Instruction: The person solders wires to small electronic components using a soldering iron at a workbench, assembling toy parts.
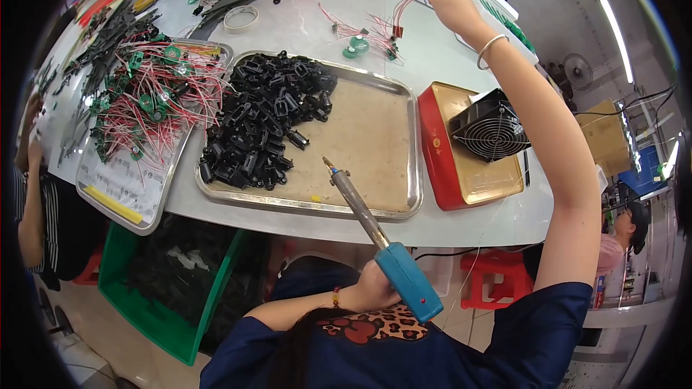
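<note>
My left hand (373, 287) is wrapped round a soldering iron (408, 281) with a blue handle and a long metal barrel. Its tip points up and away, over the near part of a metal tray (414, 166). Far off to the right, my raised right hand (454, 9) pinches thin red wires (409, 1). These run down to a small group of wired parts on the table, with green round pieces (356, 46) among them. A heap of small black plastic housings (270, 112) fills the tray's left side.
Left of the tray, a second tray (137, 220) carries a pile of green circuit boards with red and white wires (155, 94). A black fan (491, 130) sits on a red and gold tin (440, 148) at right. Below stands a green bin (184, 342). Other people sit around the table.
</note>
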Demonstrator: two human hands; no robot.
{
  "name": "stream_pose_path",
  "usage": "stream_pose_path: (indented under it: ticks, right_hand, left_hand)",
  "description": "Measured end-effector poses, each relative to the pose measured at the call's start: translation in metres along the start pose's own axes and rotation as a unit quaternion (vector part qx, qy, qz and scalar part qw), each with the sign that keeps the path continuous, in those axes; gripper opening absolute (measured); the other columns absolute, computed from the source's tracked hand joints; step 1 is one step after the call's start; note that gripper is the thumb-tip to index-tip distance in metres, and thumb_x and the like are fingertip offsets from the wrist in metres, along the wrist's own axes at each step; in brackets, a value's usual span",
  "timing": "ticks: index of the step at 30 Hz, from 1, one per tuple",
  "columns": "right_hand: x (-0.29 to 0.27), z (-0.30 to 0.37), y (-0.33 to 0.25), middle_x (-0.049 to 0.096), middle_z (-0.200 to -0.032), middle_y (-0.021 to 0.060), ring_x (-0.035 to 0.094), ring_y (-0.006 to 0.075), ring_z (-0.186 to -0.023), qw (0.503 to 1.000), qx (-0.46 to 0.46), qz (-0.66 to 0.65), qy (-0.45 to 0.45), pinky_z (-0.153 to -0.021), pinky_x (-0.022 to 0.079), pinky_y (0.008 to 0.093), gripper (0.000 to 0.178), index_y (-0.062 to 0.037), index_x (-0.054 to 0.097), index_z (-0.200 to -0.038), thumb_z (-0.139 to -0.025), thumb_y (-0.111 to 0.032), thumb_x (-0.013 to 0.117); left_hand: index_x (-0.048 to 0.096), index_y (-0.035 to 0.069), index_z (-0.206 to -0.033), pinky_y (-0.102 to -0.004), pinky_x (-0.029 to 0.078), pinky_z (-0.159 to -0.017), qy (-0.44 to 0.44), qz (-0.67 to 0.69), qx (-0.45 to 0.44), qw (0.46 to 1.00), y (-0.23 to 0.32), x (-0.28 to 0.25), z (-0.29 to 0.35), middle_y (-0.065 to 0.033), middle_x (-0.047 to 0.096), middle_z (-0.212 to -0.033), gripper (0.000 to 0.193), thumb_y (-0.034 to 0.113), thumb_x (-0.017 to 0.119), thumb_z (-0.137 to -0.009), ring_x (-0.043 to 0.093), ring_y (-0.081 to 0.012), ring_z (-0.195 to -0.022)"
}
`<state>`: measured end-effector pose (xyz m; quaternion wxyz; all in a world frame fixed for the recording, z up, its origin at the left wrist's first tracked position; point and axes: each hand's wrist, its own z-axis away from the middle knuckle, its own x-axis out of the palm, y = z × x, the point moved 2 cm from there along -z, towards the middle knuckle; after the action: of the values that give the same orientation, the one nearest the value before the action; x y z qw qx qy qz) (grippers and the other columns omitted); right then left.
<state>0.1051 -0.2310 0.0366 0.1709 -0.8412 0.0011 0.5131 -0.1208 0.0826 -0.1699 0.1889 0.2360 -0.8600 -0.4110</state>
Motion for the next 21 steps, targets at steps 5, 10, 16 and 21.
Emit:
stream_pose_path:
  ticks: [5, 10, 16, 21]
  right_hand:
    - [0.01, 0.004, 0.004, 0.039, -0.055, 0.001, 0.034, 0.0098, -0.054, 0.999, 0.014, 0.014, -0.038, -0.052, 0.033, 0.0294, 0.044, 0.001, 0.049, -0.068, -0.09, -0.037, 0.045]
    - [0.006, 0.001, 0.004, 0.048, -0.057, 0.0052, 0.043, 0.0148, -0.054, 0.995, 0.039, 0.054, -0.07, -0.055, 0.038, 0.0327, 0.041, 0.0017, 0.052, -0.075, -0.09, -0.035, 0.045]
    - [-0.049, 0.0, 0.022, 0.059, -0.087, 0.0166, 0.058, 0.0273, -0.078, 0.908, -0.159, 0.388, -0.003, -0.07, 0.045, 0.0364, 0.028, -0.0015, 0.057, -0.091, -0.087, -0.029, 0.049]
    - [-0.117, 0.096, -0.086, 0.05, -0.071, 0.0016, 0.047, 0.0075, -0.067, 0.99, -0.113, -0.079, 0.018, -0.062, 0.039, 0.0196, 0.021, 0.0008, 0.057, -0.093, -0.087, -0.019, 0.053]
  left_hand:
    - [0.058, 0.006, -0.087, -0.0376, 0.047, -0.065, 0.003, -0.012, 0.013, 1.0, -0.006, 0.001, 0.006, -0.0122, 0.057, -0.086, 0.025, 0.014, 0.07, -0.067, 0.057, -0.031, -0.075]
    - [0.057, 0.006, -0.092, -0.0381, 0.047, -0.069, 0.011, -0.041, 0.036, 0.998, -0.005, -0.001, 0.007, -0.0127, 0.057, -0.089, 0.029, 0.014, 0.07, -0.068, 0.057, -0.0322, -0.079]
    - [0.056, 0.004, -0.096, -0.0382, 0.048, -0.072, -0.005, -0.01, 0.015, 1.0, -0.008, 0.009, 0.008, -0.014, 0.057, -0.092, 0.033, 0.015, 0.07, -0.068, 0.057, -0.0331, -0.082]
    - [0.055, 0.003, -0.097, -0.0364, 0.048, -0.07, -0.05, -0.04, -0.005, 0.998, -0.006, 0.009, -0.007, -0.0141, 0.057, -0.09, 0.036, 0.014, 0.071, -0.067, 0.057, -0.0319, -0.08]
